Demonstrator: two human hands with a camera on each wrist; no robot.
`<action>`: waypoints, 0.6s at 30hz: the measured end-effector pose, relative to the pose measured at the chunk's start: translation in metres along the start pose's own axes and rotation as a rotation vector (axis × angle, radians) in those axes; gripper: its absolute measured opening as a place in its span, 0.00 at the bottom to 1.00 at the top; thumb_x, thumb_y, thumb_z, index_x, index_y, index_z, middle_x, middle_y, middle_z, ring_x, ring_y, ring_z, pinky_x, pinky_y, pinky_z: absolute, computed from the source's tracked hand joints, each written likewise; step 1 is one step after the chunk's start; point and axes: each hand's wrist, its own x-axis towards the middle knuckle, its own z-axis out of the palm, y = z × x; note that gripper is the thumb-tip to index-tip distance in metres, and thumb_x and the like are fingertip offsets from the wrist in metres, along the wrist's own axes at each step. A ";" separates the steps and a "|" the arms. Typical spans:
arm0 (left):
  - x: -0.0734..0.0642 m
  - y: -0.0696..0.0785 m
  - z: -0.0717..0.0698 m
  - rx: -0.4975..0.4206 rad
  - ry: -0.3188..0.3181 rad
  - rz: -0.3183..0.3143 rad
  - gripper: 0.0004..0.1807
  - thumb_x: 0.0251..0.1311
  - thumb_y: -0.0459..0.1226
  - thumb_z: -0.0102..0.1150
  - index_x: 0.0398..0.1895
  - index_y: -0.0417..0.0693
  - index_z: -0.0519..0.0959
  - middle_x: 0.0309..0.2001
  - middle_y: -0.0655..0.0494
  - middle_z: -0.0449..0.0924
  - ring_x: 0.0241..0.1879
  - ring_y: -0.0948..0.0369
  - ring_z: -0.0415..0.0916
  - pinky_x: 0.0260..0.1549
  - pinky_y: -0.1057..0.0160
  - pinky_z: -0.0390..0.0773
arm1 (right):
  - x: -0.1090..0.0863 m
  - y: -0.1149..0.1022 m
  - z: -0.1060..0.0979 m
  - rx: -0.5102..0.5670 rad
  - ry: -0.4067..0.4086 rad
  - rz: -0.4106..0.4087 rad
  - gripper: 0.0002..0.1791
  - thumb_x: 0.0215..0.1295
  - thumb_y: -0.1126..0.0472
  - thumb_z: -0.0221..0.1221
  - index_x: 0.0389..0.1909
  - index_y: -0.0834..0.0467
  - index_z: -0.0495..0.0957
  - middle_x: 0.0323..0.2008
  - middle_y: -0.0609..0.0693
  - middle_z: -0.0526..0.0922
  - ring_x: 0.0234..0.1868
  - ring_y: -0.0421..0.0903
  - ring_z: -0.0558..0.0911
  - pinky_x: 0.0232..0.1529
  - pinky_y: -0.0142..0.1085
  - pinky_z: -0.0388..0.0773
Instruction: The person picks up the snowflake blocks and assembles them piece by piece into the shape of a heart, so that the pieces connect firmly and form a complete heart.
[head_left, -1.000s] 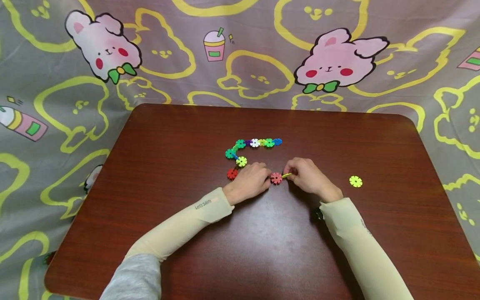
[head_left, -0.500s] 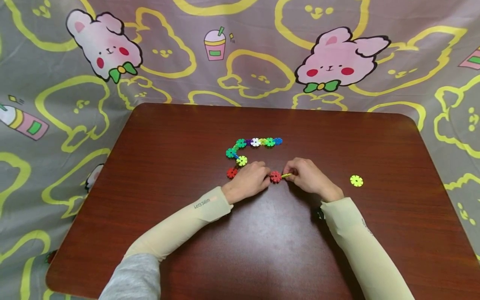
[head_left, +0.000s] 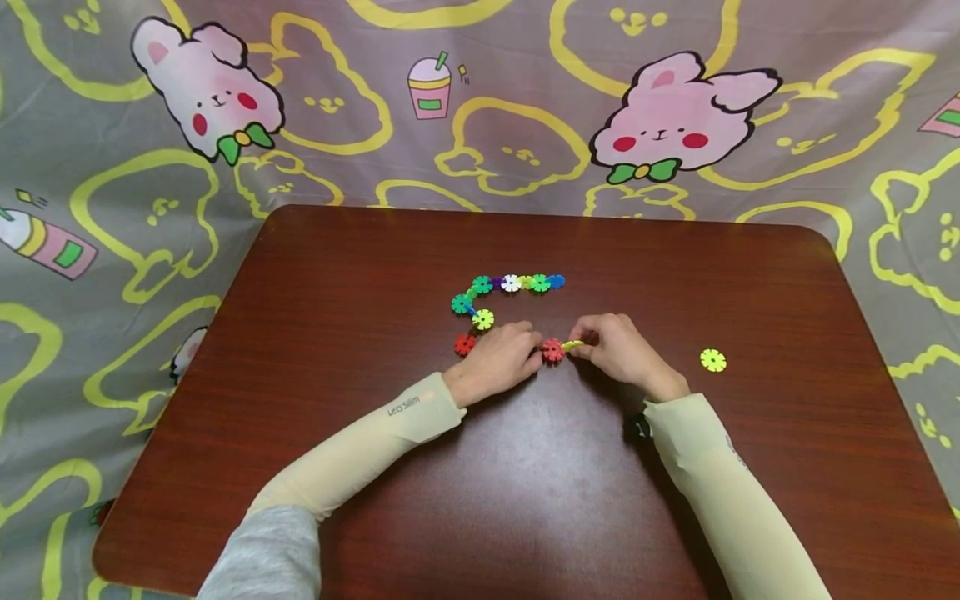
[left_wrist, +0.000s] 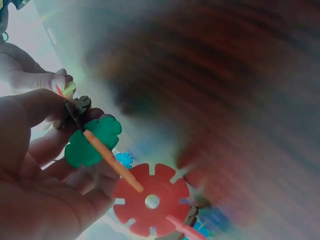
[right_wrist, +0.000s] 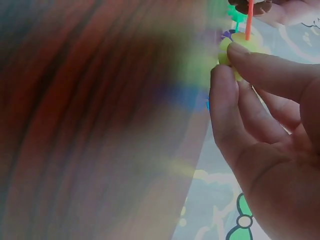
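Observation:
Notched plastic snowflake discs are linked edge to edge in a curving chain. My left hand (head_left: 498, 354) covers part of it, pinching a dark brown disc (left_wrist: 82, 103) between thumb and fingers. From that disc a green disc (left_wrist: 95, 142), an orange disc (left_wrist: 112, 160) and a red disc (left_wrist: 152, 197) follow in the left wrist view. Between the two hands shows a pinkish-red disc (head_left: 552, 351), and a yellow disc (head_left: 573, 344) meets its right side. My right hand (head_left: 618, 350) pinches this yellow disc by thumb and index finger.
Beyond the left hand, the chain's far end runs through a yellow-green disc (head_left: 483, 319), a white disc (head_left: 511, 283) and a blue disc (head_left: 556, 282). One loose yellow disc (head_left: 713, 360) lies right of the right hand on the brown table (head_left: 375, 258). A patterned curtain (head_left: 525, 150) hangs behind.
Both hands keep almost the same place and grip. The pinched yellow disc and the pinkish-red disc beside it have shifted and tilted slightly.

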 end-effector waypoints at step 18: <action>-0.002 0.003 0.005 0.003 -0.022 0.037 0.05 0.60 0.32 0.57 0.28 0.43 0.82 0.30 0.53 0.78 0.31 0.57 0.77 0.33 0.60 0.78 | -0.001 -0.008 0.005 -0.056 0.036 -0.040 0.06 0.52 0.67 0.68 0.21 0.55 0.84 0.22 0.45 0.85 0.25 0.40 0.78 0.31 0.36 0.74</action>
